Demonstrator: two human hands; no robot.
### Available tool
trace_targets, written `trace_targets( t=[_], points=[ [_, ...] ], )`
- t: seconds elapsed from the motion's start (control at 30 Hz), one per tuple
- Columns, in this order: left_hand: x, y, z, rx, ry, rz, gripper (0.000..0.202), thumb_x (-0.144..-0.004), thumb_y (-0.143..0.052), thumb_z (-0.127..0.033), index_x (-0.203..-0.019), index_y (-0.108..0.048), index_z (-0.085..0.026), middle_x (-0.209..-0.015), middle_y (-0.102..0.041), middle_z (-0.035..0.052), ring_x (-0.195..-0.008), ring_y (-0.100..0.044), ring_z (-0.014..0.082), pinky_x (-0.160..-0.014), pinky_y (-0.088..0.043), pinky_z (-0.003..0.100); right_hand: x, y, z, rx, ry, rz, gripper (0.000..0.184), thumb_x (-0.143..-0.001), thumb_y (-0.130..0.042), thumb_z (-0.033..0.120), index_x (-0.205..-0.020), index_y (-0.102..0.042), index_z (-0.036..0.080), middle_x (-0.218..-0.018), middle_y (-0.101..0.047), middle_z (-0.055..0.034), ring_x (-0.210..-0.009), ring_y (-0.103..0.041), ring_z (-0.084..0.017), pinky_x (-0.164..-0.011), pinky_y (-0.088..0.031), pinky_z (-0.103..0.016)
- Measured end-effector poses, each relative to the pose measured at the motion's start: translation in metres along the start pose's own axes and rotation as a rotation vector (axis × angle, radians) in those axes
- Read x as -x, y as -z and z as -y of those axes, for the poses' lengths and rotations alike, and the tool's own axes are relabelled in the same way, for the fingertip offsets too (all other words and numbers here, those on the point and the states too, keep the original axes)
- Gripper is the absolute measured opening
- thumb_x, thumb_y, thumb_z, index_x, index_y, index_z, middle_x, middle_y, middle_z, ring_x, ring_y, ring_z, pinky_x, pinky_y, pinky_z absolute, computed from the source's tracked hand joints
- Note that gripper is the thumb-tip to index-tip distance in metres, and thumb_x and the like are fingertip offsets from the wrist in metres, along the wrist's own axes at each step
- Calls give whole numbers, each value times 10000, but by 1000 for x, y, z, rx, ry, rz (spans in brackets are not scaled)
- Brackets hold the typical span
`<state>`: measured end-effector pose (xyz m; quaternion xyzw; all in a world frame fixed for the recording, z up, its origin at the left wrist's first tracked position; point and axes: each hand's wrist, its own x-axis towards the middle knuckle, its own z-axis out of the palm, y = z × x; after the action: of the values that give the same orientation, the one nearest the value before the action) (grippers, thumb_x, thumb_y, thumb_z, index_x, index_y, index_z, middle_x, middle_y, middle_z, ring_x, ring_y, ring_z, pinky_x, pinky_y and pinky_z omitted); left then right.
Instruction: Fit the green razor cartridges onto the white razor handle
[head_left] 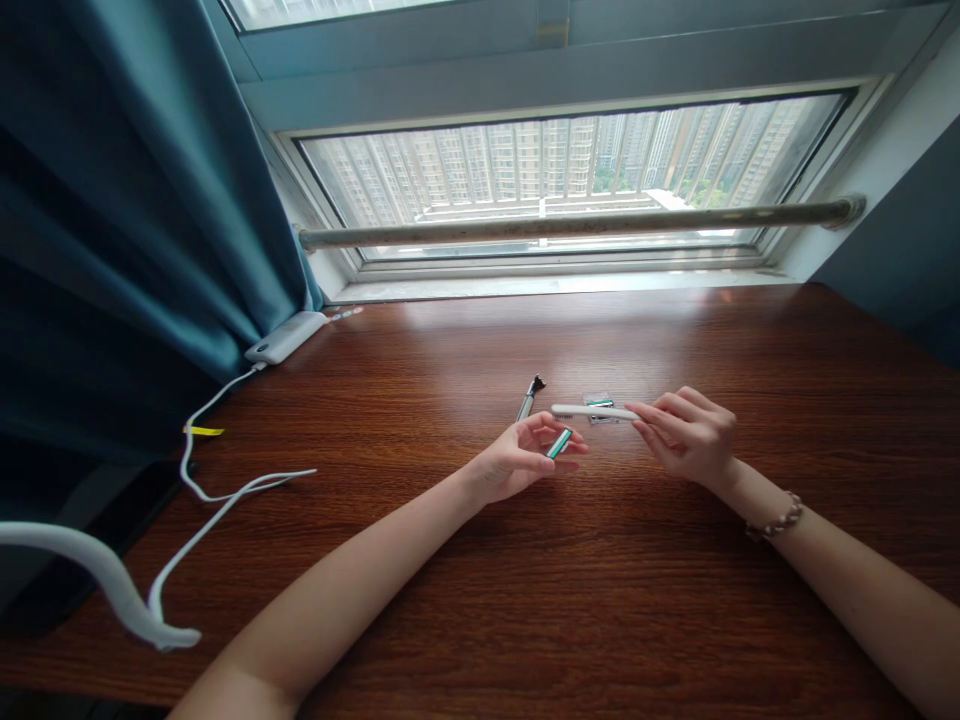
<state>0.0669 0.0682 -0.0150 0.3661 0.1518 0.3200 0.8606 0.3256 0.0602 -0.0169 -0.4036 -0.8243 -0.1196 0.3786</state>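
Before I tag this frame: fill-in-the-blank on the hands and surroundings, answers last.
1. The left hand holds a small rectangular cartridge whose bright colour is ____.
2. The right hand grips a slim ____ brush with a long straight handle.
3. Around the right wrist is a brown-toned, braided-looking ____.
4. The long blue fabric curtain hangs left of the glass-paned ____.

Answers: green; white; bracelet; window.
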Motion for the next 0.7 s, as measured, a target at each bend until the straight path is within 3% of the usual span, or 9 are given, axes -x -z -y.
trace_targets(
  t=[0.17,0.33,0.57,0.7],
  points=[
    [0,-1,0,-27,17,-57,367,-570,-690,-35,-883,-523,-127,-971,-593,89,-933,-580,222,-872,-401,366,0,0,3,-3,-19,-32,313,-701,-627,207,-1011,-634,253,-693,-588,-17,-615,-441,-129,-595,-365,-264],
    [-2,-2,0,-58,32,-135,390,-550,-705,-27,-870,-511,-139,-833,-603,45,-772,-600,141,-743,-457,266,0,3,3,-110,83,30,338,-699,-621,245,-1035,-622,276,-712,-584,-13,-606,-447,-121,-574,-369,-258],
    [-2,-2,-1,-85,-4,-124,375,-543,-710,-47,-866,-541,-133,-768,-569,21,-668,-550,89,-613,-456,195,-1,4,2,-134,86,42,359,-687,-629,218,-1041,-619,275,-715,-584,-14,-609,-442,-123,-567,-366,-258],
    [-2,-1,-1,-97,5,-149,390,-528,-714,-41,-877,-566,-133,-803,-577,26,-673,-548,84,-618,-446,188,-1,2,4,-127,99,52,335,-702,-623,233,-1034,-620,275,-713,-584,-9,-603,-439,-113,-571,-362,-249]
  ],
)
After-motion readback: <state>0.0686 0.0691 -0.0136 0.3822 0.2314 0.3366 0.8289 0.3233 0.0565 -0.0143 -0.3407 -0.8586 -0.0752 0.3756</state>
